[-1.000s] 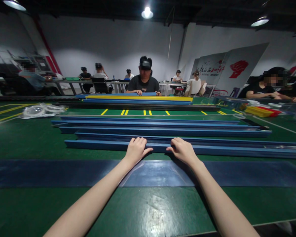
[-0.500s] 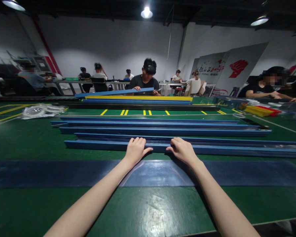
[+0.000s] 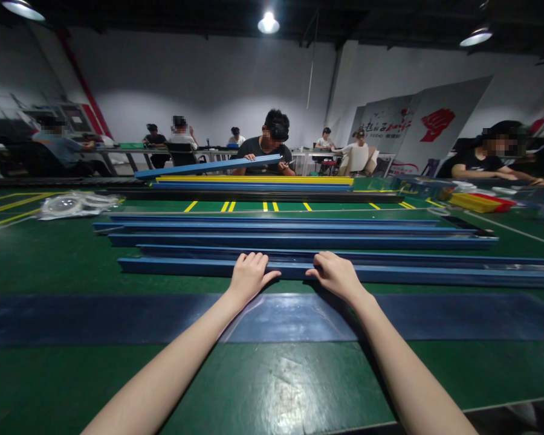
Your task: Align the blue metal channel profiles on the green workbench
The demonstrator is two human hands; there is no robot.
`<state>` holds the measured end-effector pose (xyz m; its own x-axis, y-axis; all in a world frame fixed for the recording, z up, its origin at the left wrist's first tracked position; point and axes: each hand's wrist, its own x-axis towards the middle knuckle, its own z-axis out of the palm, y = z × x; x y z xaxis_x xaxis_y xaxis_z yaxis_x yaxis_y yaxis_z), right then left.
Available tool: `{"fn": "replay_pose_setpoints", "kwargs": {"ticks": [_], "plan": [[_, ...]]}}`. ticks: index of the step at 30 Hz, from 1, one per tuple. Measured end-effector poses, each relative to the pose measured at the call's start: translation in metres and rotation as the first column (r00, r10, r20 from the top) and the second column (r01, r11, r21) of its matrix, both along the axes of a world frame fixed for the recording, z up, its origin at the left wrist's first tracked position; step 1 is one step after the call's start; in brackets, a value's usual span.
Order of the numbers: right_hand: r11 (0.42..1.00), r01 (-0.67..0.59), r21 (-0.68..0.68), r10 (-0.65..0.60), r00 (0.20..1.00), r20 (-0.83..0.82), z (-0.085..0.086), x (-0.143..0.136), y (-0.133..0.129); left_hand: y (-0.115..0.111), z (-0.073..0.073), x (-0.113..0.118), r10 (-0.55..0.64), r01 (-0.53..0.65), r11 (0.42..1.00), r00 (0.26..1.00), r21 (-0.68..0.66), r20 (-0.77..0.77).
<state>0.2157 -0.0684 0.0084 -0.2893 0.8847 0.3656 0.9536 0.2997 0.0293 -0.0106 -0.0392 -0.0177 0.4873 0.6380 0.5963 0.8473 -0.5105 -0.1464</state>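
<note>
A long blue channel [image 3: 185, 264] lies crosswise on the green table [image 3: 272, 386], its open side up. My left hand [image 3: 250, 273] is closed over its near wall, fingers curled inside and thumb pointing right along the front. To the right, my right hand [image 3: 335, 273] grips the same wall, its thumb pointing left. A short stretch of the channel shows between the two thumbs. Nearer to me, a clear bluish plastic strip [image 3: 290, 317] lies flat under my forearms.
More blue channels [image 3: 299, 241] lie just behind. Farther back are a yellow strip [image 3: 254, 180], a black bar [image 3: 272, 196], a bagged roll [image 3: 66, 205], a phone [image 3: 469, 226] and a yellow tray [image 3: 474, 202]. Across the table a co-worker [image 3: 272, 136] holds a tilted blue channel [image 3: 208, 167].
My hands and the channel under them stay in place. Across the table, the co-worker's blue channel has shifted slightly left and its right end has risen.
</note>
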Motion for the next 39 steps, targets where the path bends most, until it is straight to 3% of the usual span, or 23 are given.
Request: {"fn": "replay_pose_setpoints", "kwargs": {"ticks": [13, 26, 39], "plan": [[0.999, 0.010, -0.034, -0.010, 1.000, 0.011, 0.006, 0.002, 0.000, 0.003, -0.003, 0.000, -0.037, 0.037, 0.999, 0.999, -0.004, -0.006], [0.990, 0.139, -0.037, -0.138, 0.990, 0.034, 0.007, 0.038, -0.005, 0.003, -0.004, -0.001, -0.046, 0.046, 0.999, 0.999, -0.015, -0.021], [0.995, 0.085, -0.058, -0.080, 0.993, 0.087, 0.007, 0.032, -0.005, 0.004, -0.004, -0.001, -0.028, 0.028, 0.999, 1.000, -0.044, -0.014]]}}
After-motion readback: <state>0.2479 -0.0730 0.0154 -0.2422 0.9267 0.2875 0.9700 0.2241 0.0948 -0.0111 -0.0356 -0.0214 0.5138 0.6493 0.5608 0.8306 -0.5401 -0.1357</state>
